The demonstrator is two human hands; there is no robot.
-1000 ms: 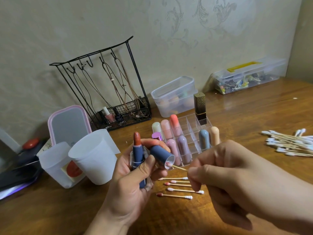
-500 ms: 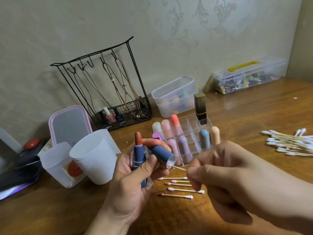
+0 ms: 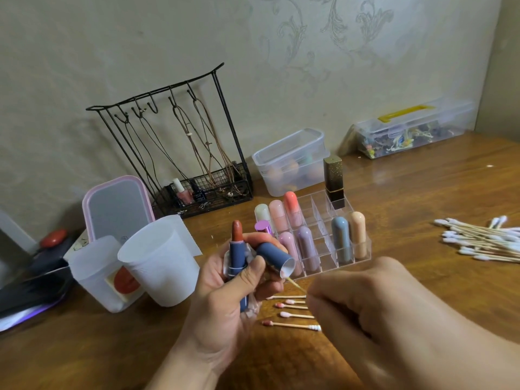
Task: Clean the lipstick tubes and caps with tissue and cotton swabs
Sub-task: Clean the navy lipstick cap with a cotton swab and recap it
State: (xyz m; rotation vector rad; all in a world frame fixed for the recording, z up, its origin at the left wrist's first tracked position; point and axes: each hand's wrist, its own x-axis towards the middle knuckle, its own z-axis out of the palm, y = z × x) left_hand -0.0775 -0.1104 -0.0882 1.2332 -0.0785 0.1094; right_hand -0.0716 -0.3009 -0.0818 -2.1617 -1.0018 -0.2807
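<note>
Above the table (image 3: 422, 192), the left hand (image 3: 225, 299) grips a blue lipstick tube (image 3: 237, 260) and its cap (image 3: 274, 256); the right hand (image 3: 365, 299) pinches a cotton swab (image 3: 295, 285), tip seemingly inside the cap.

bare table (image 3: 422, 198) right, cups (image 3: 157, 260) crowd left, organizer (image 3: 323, 249) blocks behind

The swab (image 3: 296, 285) tip sits inside the cap (image 3: 274, 258), out of sight, and its other end vanishes into the right hand (image 3: 363, 299), whose fingertips are hidden behind their own knuckles. The lipstick (image 3: 237, 257) base is covered by the left hand (image 3: 225, 299). Right of the cap, the swab pile (image 3: 478, 240) runs off the frame edge. Left of the cap, a dark object (image 3: 31, 288) is cut off and too blurred to identify. Contents of the far lidded box (image 3: 416, 130) are too small to tell.
</note>
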